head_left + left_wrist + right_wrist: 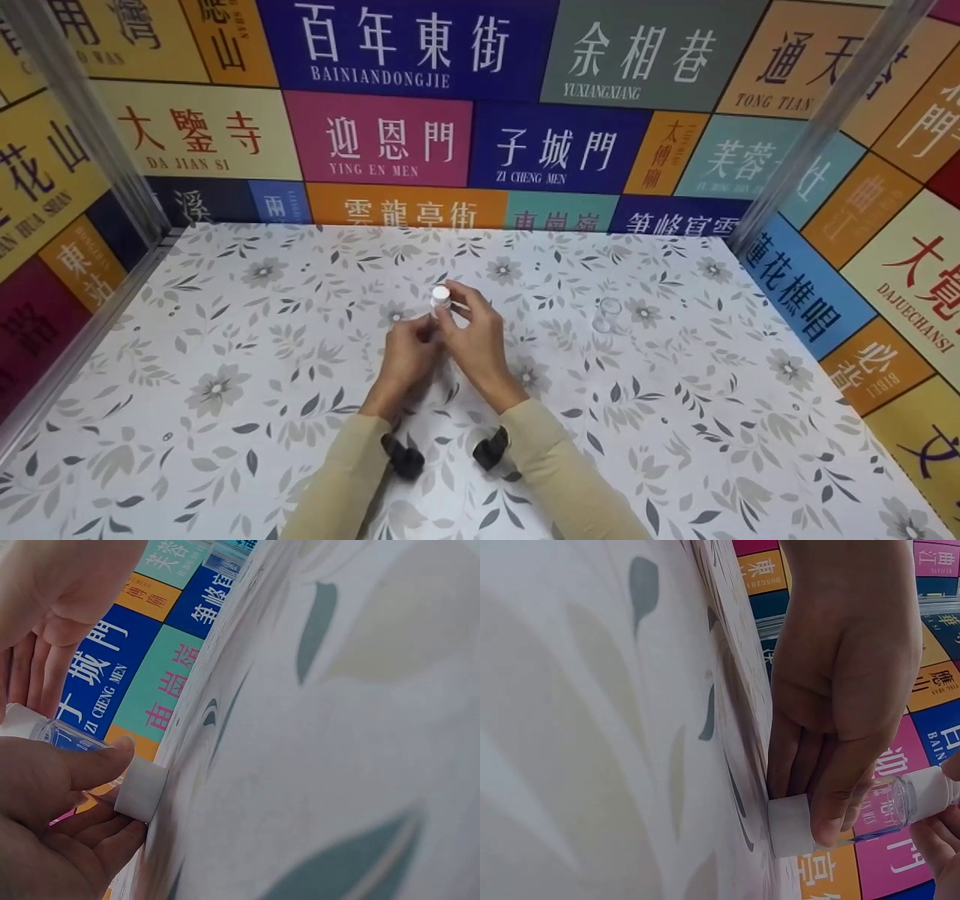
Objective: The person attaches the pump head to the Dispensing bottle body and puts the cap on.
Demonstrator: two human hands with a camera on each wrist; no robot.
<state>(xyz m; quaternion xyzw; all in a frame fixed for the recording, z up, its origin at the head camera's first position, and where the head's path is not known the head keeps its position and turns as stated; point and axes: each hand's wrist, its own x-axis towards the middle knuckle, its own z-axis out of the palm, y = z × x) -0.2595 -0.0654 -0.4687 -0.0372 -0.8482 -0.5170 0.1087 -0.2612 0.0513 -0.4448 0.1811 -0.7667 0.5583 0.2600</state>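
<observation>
A small clear bottle [881, 804] stands upright on the table between both hands, a white cap [440, 295] at its top. A white cylindrical part [142, 790] sits around its lower end, against the tabletop. My left hand [409, 356] pinches the bottle low down, thumb along its side just above that white part. From the other side my right hand [480, 337] holds the white cap at the top with thumb and fingers. Part of the right hand [937, 847] shows at the edge of the right wrist view.
A small clear glass jar [606, 315] stands to the right of the hands. The table [300, 465] wears a white cloth with grey leaves and flowers. Behind it rises a wall [390, 139] of coloured name panels, with a clear post [817, 142] at the right corner.
</observation>
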